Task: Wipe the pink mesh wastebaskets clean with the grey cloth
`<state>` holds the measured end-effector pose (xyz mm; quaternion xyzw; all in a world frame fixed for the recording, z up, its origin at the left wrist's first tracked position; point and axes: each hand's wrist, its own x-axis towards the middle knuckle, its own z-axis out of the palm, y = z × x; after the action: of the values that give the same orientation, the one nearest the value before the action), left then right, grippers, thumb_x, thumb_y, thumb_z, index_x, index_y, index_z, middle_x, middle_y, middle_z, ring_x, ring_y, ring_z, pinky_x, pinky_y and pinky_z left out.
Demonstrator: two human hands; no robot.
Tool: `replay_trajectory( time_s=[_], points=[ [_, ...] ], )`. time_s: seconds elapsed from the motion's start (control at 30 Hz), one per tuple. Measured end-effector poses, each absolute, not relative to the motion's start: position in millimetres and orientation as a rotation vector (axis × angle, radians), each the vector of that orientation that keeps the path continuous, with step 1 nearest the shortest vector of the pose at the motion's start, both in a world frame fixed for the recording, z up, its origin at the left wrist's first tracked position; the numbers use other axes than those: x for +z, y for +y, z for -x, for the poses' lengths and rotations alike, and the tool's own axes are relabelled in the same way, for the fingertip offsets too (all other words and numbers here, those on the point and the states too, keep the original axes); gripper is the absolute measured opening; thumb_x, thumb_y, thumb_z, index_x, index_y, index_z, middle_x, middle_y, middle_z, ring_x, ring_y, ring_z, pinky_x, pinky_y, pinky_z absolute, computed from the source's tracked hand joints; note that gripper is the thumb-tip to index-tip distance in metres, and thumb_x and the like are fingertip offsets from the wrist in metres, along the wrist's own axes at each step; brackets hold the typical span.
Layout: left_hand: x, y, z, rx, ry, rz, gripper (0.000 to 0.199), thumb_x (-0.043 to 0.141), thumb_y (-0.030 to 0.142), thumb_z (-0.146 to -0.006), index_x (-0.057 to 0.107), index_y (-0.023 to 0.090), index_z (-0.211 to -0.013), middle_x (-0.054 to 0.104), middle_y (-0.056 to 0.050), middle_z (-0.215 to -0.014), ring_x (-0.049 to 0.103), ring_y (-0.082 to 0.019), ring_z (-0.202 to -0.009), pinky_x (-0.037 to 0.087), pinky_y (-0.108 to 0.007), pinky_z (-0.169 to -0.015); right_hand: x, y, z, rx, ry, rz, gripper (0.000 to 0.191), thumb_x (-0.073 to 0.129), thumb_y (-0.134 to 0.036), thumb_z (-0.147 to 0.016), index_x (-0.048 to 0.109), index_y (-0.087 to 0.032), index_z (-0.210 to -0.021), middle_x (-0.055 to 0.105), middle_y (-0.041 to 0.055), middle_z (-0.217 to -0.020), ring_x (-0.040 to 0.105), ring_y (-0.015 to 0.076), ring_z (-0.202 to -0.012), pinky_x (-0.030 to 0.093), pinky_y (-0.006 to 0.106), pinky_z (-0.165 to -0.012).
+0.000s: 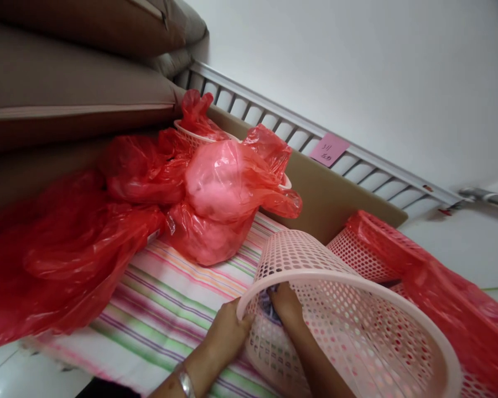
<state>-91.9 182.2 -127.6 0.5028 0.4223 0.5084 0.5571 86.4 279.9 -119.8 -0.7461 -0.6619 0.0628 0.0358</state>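
Observation:
A pale pink perforated plastic basket [344, 276] lies tilted on its side, its wide mouth toward me. My left hand [231, 330] grips the basket's rim at the left, thumb and fingers closed around it; a silver bangle is on that wrist. Inside the basket, my right hand [288, 304] is closed on a bunched bluish-purple cloth [269, 304] pressed against the inner wall. Part of the cloth is hidden behind my fingers. Under the basket spreads a striped cloth [161, 296] in white, green, pink and purple.
Several red plastic bags [216, 182] sit piled at the left and back, some stuffed with pale contents. Another pink basket [361, 254] with red plastic over it stands at the right. Behind are a radiator [269, 119] with a pink note [328, 149] and stacked brown cushions [78, 72].

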Motion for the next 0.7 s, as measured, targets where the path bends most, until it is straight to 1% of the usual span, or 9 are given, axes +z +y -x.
replay_trajectory(
  time_s=[0.07,0.1,0.23,0.37,0.43,0.5,0.57,0.63,0.7],
  points=[
    [-127.3,182.1,92.5,1.204,1.006,-1.185,0.028,0.05,0.019,-0.076,0.067,0.012,-0.097,0.071,-0.007,-0.089,0.064,-0.021,-0.081,0.047,-0.028,-0.073,-116.9,252.2,-82.7,0.224,-2.077,2.3,0.048,0.047,-0.024,-0.075,0.046,-0.012,-0.122,0.063,0.0146,-0.111,0.06,0.0254,-0.1,0.043,0.032,-0.084],
    [-126.8,182.0,92.9,1.206,1.011,-1.19,0.028,0.05,0.019,-0.077,0.067,0.012,-0.097,0.071,-0.007,-0.089,0.064,-0.021,-0.082,0.047,-0.028,-0.074,-115.6,236.9,-81.1,0.25,-2.112,2.294,0.049,0.047,-0.022,-0.074,0.044,-0.011,-0.122,0.062,0.0151,-0.111,0.06,0.0249,-0.1,0.043,0.031,-0.083],
    [-122.9,180.7,94.7,1.188,1.071,-1.216,0.027,0.05,0.019,-0.076,0.067,0.01,-0.094,0.071,-0.009,-0.088,0.064,-0.022,-0.081,0.046,-0.029,-0.075,-113.1,179.0,-76.4,0.39,-2.242,2.118,0.041,0.046,-0.026,-0.077,0.048,-0.016,-0.116,0.061,0.0125,-0.114,0.058,0.0224,-0.103,0.042,0.027,-0.084],
    [-121.4,179.4,94.9,1.19,1.096,-1.218,0.026,0.05,0.018,-0.075,0.067,0.01,-0.092,0.071,-0.009,-0.088,0.063,-0.022,-0.083,0.046,-0.029,-0.078,-113.3,153.5,-74.4,0.39,-2.234,2.132,0.043,0.044,-0.026,-0.079,0.045,-0.017,-0.122,0.057,0.0127,-0.121,0.054,0.0221,-0.111,0.039,0.029,-0.09],
    [-122.2,179.7,94.3,1.195,1.099,-1.22,0.026,0.049,0.018,-0.075,0.068,0.01,-0.092,0.071,-0.009,-0.088,0.063,-0.022,-0.083,0.046,-0.029,-0.078,-112.6,157.8,-74.6,0.384,-2.245,2.151,0.043,0.044,-0.027,-0.079,0.044,-0.017,-0.121,0.058,0.0121,-0.12,0.056,0.0219,-0.109,0.04,0.028,-0.088],
    [-123.5,180.3,93.7,1.197,1.094,-1.222,0.026,0.05,0.019,-0.075,0.068,0.011,-0.092,0.071,-0.008,-0.087,0.064,-0.021,-0.081,0.046,-0.028,-0.076,-112.1,172.2,-75.6,0.361,-2.258,2.167,0.039,0.045,-0.031,-0.08,0.046,-0.02,-0.117,0.062,0.0101,-0.113,0.059,0.0214,-0.102,0.042,0.028,-0.082],
    [-124.5,181.0,93.3,1.192,1.085,-1.227,0.025,0.05,0.02,-0.076,0.068,0.012,-0.092,0.071,-0.007,-0.086,0.064,-0.021,-0.08,0.047,-0.027,-0.075,-113.0,194.1,-77.9,0.293,-2.24,2.238,0.038,0.046,-0.033,-0.079,0.048,-0.02,-0.114,0.064,0.0101,-0.107,0.062,0.0223,-0.095,0.044,0.028,-0.076],
    [-125.1,181.5,93.1,1.183,1.08,-1.232,0.026,0.05,0.023,-0.077,0.068,0.013,-0.094,0.071,-0.006,-0.088,0.064,-0.021,-0.079,0.047,-0.027,-0.074,-115.6,220.5,-81.3,0.197,-2.172,2.33,0.04,0.047,-0.033,-0.077,0.048,-0.019,-0.115,0.064,0.0114,-0.106,0.062,0.0241,-0.093,0.044,0.03,-0.075],
    [-125.3,181.6,93.0,1.169,1.088,-1.241,0.027,0.05,0.023,-0.078,0.067,0.014,-0.095,0.071,-0.006,-0.088,0.064,-0.021,-0.08,0.047,-0.028,-0.074,-118.5,248.0,-85.6,0.143,-2.091,2.385,0.045,0.048,-0.03,-0.075,0.047,-0.018,-0.118,0.065,0.0116,-0.106,0.062,0.0252,-0.094,0.044,0.033,-0.077]
  ],
)
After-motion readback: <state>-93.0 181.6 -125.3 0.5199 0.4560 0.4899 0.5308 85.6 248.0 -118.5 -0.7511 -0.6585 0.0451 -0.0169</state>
